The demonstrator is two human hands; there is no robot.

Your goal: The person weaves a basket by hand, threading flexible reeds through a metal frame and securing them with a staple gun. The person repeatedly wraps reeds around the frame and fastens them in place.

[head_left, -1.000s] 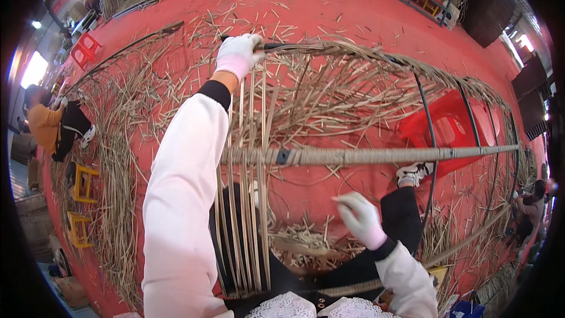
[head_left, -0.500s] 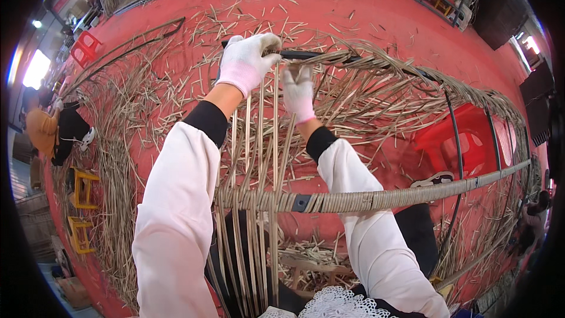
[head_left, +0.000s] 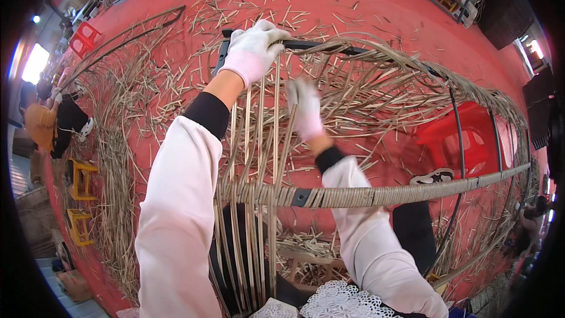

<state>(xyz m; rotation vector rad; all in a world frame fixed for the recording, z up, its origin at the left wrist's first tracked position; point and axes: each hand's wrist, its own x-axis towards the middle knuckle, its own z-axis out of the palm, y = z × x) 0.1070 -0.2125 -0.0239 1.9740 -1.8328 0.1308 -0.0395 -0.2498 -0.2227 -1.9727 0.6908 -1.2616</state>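
A curved frame with a black metal top bar (head_left: 306, 44) stands before me, its lower crossbar (head_left: 388, 195) wrapped tightly in wicker strands. My left hand (head_left: 257, 53), in a white and pink glove, is closed over the top bar near its left end. Beneath it, several pale upright strands (head_left: 259, 141) run down across the lower crossbar and past it. My right hand (head_left: 306, 109), gloved the same way, is below the top bar, right of these strands. It is smeared by motion; one strand runs up to its fingers, but its grip is unclear.
Long loose strands (head_left: 365, 94) trail from the woven top edge. Cut scraps litter the red floor (head_left: 329, 0). A red plastic chair (head_left: 453, 141) stands at the right behind the frame's black rods. Yellow stools (head_left: 82, 179) and another person (head_left: 44, 123) are at the left.
My right hand has dropped from just under the top bar and moved slightly right. My left hand stays at the bar, its fingers now lying further over it.
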